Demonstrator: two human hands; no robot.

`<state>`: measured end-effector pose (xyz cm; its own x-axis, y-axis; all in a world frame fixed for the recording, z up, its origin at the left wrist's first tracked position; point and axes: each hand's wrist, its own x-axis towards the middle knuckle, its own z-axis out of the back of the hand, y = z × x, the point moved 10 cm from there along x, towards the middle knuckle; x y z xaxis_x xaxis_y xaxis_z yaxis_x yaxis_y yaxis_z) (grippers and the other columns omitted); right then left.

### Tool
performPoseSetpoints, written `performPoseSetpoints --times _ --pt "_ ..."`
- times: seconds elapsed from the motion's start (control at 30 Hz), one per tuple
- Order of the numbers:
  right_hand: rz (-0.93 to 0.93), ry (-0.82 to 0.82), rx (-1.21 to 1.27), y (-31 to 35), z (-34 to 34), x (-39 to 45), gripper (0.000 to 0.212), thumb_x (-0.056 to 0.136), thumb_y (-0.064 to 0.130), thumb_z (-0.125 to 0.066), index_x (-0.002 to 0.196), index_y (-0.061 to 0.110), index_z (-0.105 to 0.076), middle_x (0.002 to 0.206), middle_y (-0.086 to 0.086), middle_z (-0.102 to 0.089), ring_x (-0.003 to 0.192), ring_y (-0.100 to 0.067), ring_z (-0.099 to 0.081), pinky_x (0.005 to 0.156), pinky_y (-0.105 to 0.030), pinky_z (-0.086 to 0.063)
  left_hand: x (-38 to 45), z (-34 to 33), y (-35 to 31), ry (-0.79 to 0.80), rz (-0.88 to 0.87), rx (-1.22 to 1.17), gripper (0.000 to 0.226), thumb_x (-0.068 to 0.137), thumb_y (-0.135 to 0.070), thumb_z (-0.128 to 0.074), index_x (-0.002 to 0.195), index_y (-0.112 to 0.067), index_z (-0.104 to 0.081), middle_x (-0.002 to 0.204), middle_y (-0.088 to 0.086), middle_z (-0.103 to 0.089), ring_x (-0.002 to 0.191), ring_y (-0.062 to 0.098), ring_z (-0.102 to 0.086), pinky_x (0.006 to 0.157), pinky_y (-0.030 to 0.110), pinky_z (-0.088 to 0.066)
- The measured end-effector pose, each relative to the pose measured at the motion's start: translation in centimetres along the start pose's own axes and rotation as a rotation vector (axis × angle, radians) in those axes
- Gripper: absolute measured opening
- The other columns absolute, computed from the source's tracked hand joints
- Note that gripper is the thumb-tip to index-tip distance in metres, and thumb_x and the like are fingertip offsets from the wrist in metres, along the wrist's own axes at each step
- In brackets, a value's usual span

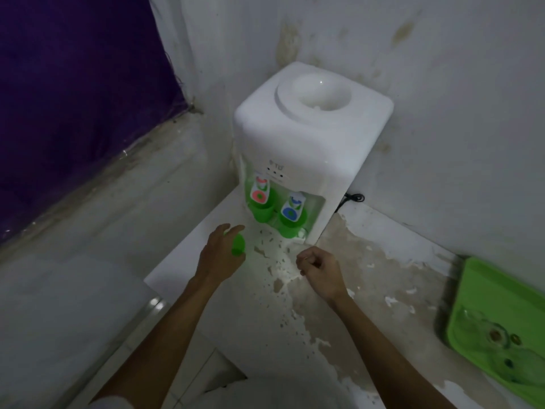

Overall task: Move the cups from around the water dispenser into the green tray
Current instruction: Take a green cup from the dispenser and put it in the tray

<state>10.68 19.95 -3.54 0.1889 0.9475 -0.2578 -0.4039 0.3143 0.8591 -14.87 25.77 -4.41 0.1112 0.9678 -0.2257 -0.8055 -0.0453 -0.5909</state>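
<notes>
A white water dispenser (306, 143) stands in the corner on a worn counter. Two green cups sit under its taps: one (261, 212) below the red tap, another (290, 225) below the blue tap. My left hand (219, 255) wraps around a third green cup (238, 245) in front of the dispenser, to its left. My right hand (320, 268) hovers over the counter just in front of the dispenser, fingers curled with nothing in them. The green tray (472, 296) lies at the far right, partly cut off by the frame edge.
The counter (339, 305) has peeling, stained paint. A black cord (352, 199) trails behind the dispenser on the right. White walls close in behind and to the left. A purple cloth (73, 84) hangs at the upper left.
</notes>
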Motion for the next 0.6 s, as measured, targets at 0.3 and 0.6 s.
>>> performPoseSetpoints --times 0.3,0.6 --pt "-0.084 -0.091 0.096 -3.2 5.2 -2.3 0.021 0.085 0.000 -0.065 0.074 0.018 -0.069 0.064 -0.018 -0.061 0.061 -0.019 -0.059 0.067 -0.037 -0.054 -0.1 -0.7 -7.1 -0.030 -0.149 -0.111 0.056 0.071 -0.022 -0.081 0.123 -0.024 -0.062 0.129 0.003 -0.054 0.116 0.025 -0.057 0.086 0.041 -0.054" --pt "-0.378 -0.224 0.563 -9.7 11.7 -8.4 0.020 0.100 0.031 -0.053 0.111 0.015 -0.057 0.102 -0.011 -0.068 0.078 -0.026 -0.067 0.064 -0.032 -0.054 -6.1 -7.6 -23.3 0.161 -0.469 -0.399 0.050 0.068 -0.023 -0.085 0.113 -0.031 -0.064 0.118 -0.008 -0.057 0.105 0.003 -0.058 0.088 0.023 -0.049"
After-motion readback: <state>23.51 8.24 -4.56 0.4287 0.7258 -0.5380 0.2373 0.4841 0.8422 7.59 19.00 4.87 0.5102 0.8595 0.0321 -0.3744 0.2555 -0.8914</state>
